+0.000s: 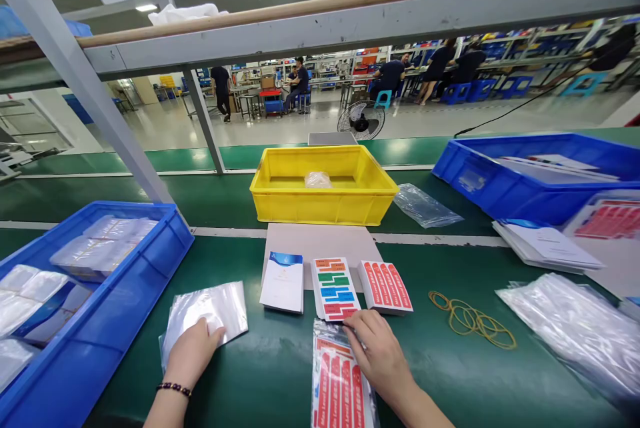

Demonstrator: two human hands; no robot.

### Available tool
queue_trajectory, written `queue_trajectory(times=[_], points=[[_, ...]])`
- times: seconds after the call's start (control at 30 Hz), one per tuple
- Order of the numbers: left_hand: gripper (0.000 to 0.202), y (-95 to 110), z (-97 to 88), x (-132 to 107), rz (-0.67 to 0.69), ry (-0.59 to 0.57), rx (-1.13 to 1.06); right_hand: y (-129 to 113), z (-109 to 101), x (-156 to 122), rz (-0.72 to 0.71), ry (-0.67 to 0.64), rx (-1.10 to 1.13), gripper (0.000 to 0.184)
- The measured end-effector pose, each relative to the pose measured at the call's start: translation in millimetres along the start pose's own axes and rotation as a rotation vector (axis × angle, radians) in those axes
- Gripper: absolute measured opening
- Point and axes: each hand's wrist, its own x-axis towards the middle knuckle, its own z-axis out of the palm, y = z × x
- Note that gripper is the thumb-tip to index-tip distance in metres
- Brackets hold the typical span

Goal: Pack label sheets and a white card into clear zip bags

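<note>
My left hand [193, 355], a beaded bracelet on its wrist, grips the lower edge of shiny clear plastic packets [220, 308] lying in a small pile. My right hand [377, 348] has its fingers bent at the top corner of a clear bag [343, 388] holding red and orange sticker sheets. Its fingertips also meet the lower edge of a stack of multicoloured label sheets [335, 288]; what lies under them is hidden. Red sticker sheets [386, 287] are stacked right of those labels, and white booklets with a blue top [283, 281] to the left.
A blue bin [170, 241] with bundled packets stands left, a yellow bin [325, 208] ahead and another blue bin [480, 195] at back right. Rubber bands [473, 321], loose clear bags [580, 328] and booklets [547, 245] lie right. A metal frame [320, 31] crosses above.
</note>
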Motion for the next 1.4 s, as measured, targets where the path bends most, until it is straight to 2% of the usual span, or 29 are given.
queue_trajectory(times=[0.1, 0.23, 0.3, 0.4, 0.47, 0.5, 0.57, 0.63, 0.7, 0.8, 0.9, 1.0, 1.13, 1.23, 1.33, 1.4], points=[[0.026, -8.0, 1.1, 4.8, 0.008, -0.03, -0.006, -7.2, 0.7, 2.6, -0.026, 0.001, 0.029, 0.014], [0.027, -3.8, -0.6, -1.8, 0.033, -0.045, -0.057, -20.7, 3.0, 5.0, -0.016, -0.012, 0.133, 0.014], [0.028, 4.5, 2.2, -12.4, 0.07, -0.07, -0.103, -32.5, 5.5, 6.0, 0.004, -0.08, 0.235, 0.019], [0.029, 24.8, 15.8, -36.3, 0.15, -0.143, -0.164, -55.5, 14.7, 6.9, 0.055, -0.254, 0.393, 0.025], [0.027, 40.5, 28.4, -53.6, 0.209, -0.179, -0.174, -69.8, 25.1, 6.1, 0.083, -0.349, 0.409, 0.019], [0.027, 47.8, 34.3, -61.1, 0.276, -0.186, -0.178, -75.1, 31.2, 4.8, 0.076, -0.368, 0.378, 0.025], [0.025, 60.0, 43.1, -71.4, 0.356, -0.221, -0.231, -81.0, 43.2, 0.8, 0.006, -0.346, 0.269, 0.034], [0.024, 68.2, 47.1, -74.6, 0.384, -0.239, -0.373, -81.0, 52.5, -4.6, -0.11, -0.269, 0.164, 0.038], [0.029, 73.3, 48.0, -72.3, 0.338, -0.262, -0.566, -78.4, 57.3, -9.5, -0.215, -0.185, 0.102, 0.043], [0.037, 78.4, 49.4, -66.1, 0.186, -0.331, -0.811, -76.7, 56.1, -12.1, -0.274, -0.122, 0.11, 0.044], [0.036, 82.1, 53.4, -63.9, 0.12, -0.361, -0.904, -80.3, 47.8, -6.6, -0.195, -0.148, 0.222, 0.035], [0.034, 84.0, 55.6, -66.0, 0.131, -0.378, -0.929, -83.5, 37.0, 3.3, -0.024, -0.272, 0.334, 0.015], [0.037, 83.5, 55.0, -69.5, 0.165, -0.408, -0.935, -81.4, 29.8, 9.7, 0.08, -0.393, 0.387, 0.028], [0.036, 83.0, 57.6, -71.0, 0.252, -0.347, -0.834, -79.1, 35.2, 6.3, 0.026, -0.328, 0.3, 0.031], [0.034, 84.3, 62.5, -72.1, 0.291, -0.26, -0.742, -77.6, 45.0, 2.7, -0.029, -0.152, 0.137, 0.03], [0.032, 86.1, 64.7, -72.9, 0.268, -0.255, -0.744, -75.2, 48.5, 3.6, -0.013, -0.048, 0.057, 0.03]])
